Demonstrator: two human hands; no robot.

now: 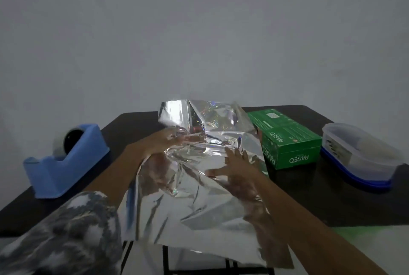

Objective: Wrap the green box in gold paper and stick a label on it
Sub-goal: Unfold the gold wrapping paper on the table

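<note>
Plain grey wall (199, 31) behind, dark surface (332, 203) in front. Spread across the middle of it, crumpled and shiny: wrapping paper (199, 186), reading more silver than gold in this light, far end folded up, near edge hanging over the front.

Right hand (234, 170) wide, fingers straight and splayed, pressing flat on the sheet. Left hand (164, 141) laid on the sheet further back, beside the raised fold; fingertips lost in glare and blur, so cannot tell whether pinching the fold or only pressing. Patterned sleeve (66, 230) at the lower left.

Green box (287, 139) still bare, standing on the surface just right of the sheet, its near-left corner touching or slightly under the paper's edge; not on the sheet. Blue tape dispenser (66, 161) well off to the left; lidded plastic container (358, 157) right of the box. No label in view.

Step in hand, by the look of it: opening and smoothing the sheet, wrapping proper not yet begun.

Next move, as a judgement: flatten the far fold, free one hand, lift the box and set it square in the middle of the sheet. Calls for holding the slippery sheet down meanwhile, to stop a slide off the front edge. Tape within left reach for afterwards.
</note>
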